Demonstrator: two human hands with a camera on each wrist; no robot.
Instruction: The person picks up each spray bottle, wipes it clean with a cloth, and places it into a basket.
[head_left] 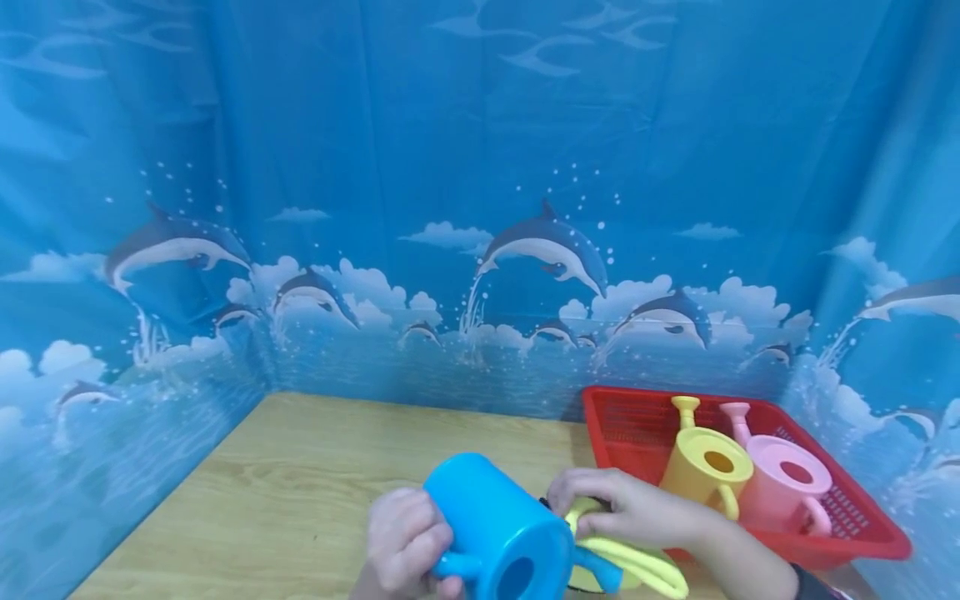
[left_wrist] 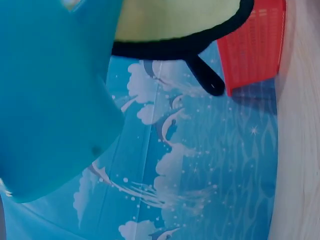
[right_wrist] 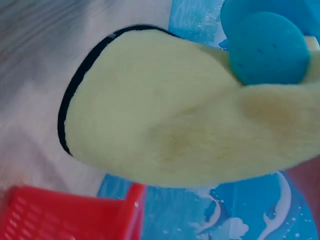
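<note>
A blue toy watering can (head_left: pixel 487 508) is tilted over the front of the table in the head view, its opening facing down toward the camera. My left hand (head_left: pixel 408 537) grips its handle. On the right, my right hand (head_left: pixel 626 508) pinches a pale yellow cloth (head_left: pixel 637 567), folded over near the blue spout. Black edging and a black hanging loop (left_wrist: pixel 206 75) show on the cloth in the left wrist view. The can's round sprinkler head (right_wrist: pixel 270 50) overlaps the cloth in the right wrist view. My left hand is hidden in its own wrist view.
A red plastic basket (head_left: pixel 611 437) stands at the right of the wooden table (head_left: pixel 300 475). In it are a yellow watering can (head_left: pixel 693 471) and a pink watering can (head_left: pixel 776 496), side by side. A blue dolphin-print curtain (head_left: pixel 420 167) hangs behind and at both sides.
</note>
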